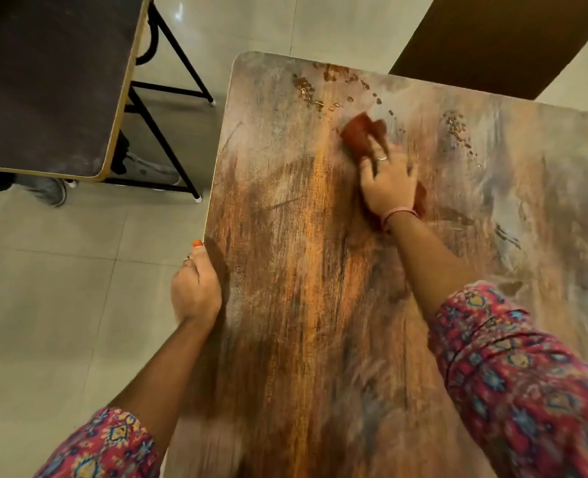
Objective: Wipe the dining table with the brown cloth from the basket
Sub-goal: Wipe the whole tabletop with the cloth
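a: two tables in view. the larger, the dining table (320,305), runs under both hands, its top streaked orange, brown and grey.

b: and the second?

a: a dark table (44,81) with a pale edge band and black metal legs, well beyond the left hand, across a strip of tiled floor (61,288). a grey shoe (52,193) shows at its near edge.

b: sleeves?

a: patterned sleeves (527,391), red with blue and yellow motifs, pushed up on both forearms.

b: left hand state.

a: left hand (196,288) sits on the table's left edge; the thumb lies along the rim, orange nail visible. the fingers go over the edge, out of sight. cannot tell whether they curl under it.

b: right hand.

a: right hand (389,184) lies palm down, fingers straight and a little spread, pressing the brown cloth (361,132) flat on the tabletop. ring on one finger, pink band at the wrist.

b: cloth position?

a: under the right hand. a crumpled part sticks out past the fingertips, a smaller bit shows beside the wrist. it is blurred.

b: anything on the surface?

a: reddish-brown specks (313,88) just beyond the cloth, toward the far corner; another patch to the right of the fingers.
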Action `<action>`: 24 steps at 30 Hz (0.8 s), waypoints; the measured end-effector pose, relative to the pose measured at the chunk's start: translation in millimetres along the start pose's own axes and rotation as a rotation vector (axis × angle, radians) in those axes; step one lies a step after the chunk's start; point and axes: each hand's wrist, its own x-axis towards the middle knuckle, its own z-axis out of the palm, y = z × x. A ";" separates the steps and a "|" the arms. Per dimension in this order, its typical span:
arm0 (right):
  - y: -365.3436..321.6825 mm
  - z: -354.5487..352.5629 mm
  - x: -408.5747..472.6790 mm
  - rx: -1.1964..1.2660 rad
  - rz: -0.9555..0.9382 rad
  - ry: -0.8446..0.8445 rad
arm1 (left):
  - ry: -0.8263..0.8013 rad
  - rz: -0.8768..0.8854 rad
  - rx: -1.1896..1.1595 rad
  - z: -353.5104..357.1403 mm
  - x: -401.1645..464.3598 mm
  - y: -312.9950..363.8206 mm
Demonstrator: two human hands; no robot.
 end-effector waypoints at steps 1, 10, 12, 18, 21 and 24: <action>19.3 -8.3 6.5 0.005 0.100 0.022 | 0.005 0.007 0.008 -0.1 -0.2 0.4; -53.4 14.1 4.9 0.009 0.246 0.064 | 0.034 0.031 0.102 3.6 -0.8 1.5; -97.3 32.3 -13.8 -0.043 -0.036 0.012 | 0.031 0.027 0.107 2.8 -1.2 1.5; -152.7 72.0 -97.3 -0.120 -0.633 -0.142 | 0.041 -0.014 0.121 3.5 0.1 0.7; -145.5 67.5 -88.9 -0.109 -0.677 -0.175 | 0.002 0.007 0.194 3.7 1.0 2.2; -136.3 53.3 -59.7 -0.091 -0.561 -0.183 | -0.080 0.136 0.239 1.4 2.4 4.5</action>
